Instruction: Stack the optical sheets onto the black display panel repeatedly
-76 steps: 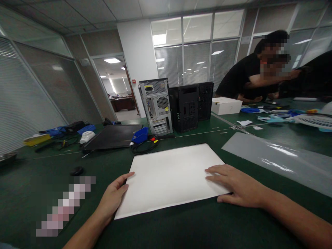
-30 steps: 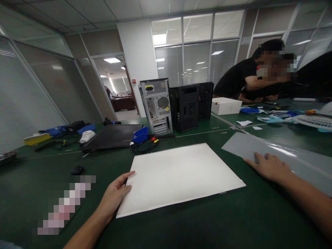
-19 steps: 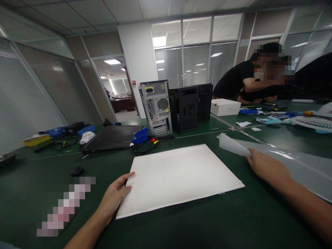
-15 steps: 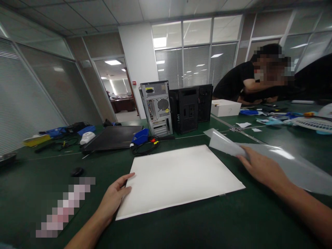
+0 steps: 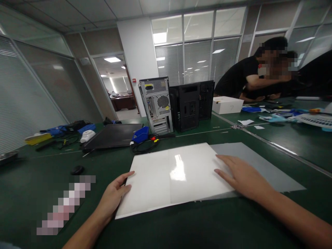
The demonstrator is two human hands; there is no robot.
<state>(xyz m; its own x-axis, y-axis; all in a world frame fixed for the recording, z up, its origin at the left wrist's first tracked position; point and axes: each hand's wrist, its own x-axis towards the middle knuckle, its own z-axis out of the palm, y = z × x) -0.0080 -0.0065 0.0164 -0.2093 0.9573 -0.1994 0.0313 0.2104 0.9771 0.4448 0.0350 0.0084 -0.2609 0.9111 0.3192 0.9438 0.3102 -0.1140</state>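
A white rectangular panel (image 5: 150, 183) lies flat on the green table (image 5: 160, 228). Over its right part rests a clear glossy sheet (image 5: 249, 162), which reaches past the panel's right edge onto the table. My left hand (image 5: 114, 195) grips the panel's left edge, thumb and forefinger on top. On the sheet, near the panel's right edge, my right hand (image 5: 241, 176) lies with its fingers apart.
Computer cases (image 5: 157, 105) stand behind the panel, with a flat black panel (image 5: 111, 136), a blue tray (image 5: 140, 135) and a cable to their left. A white box (image 5: 228, 105) is right, near a person (image 5: 241, 77). A black round object (image 5: 77, 170) lies left.
The clear sheet, lifted in my right hand before, now lies flat, partly over the white panel. My right hand has let go of its edge and opened. My left hand has stayed put.
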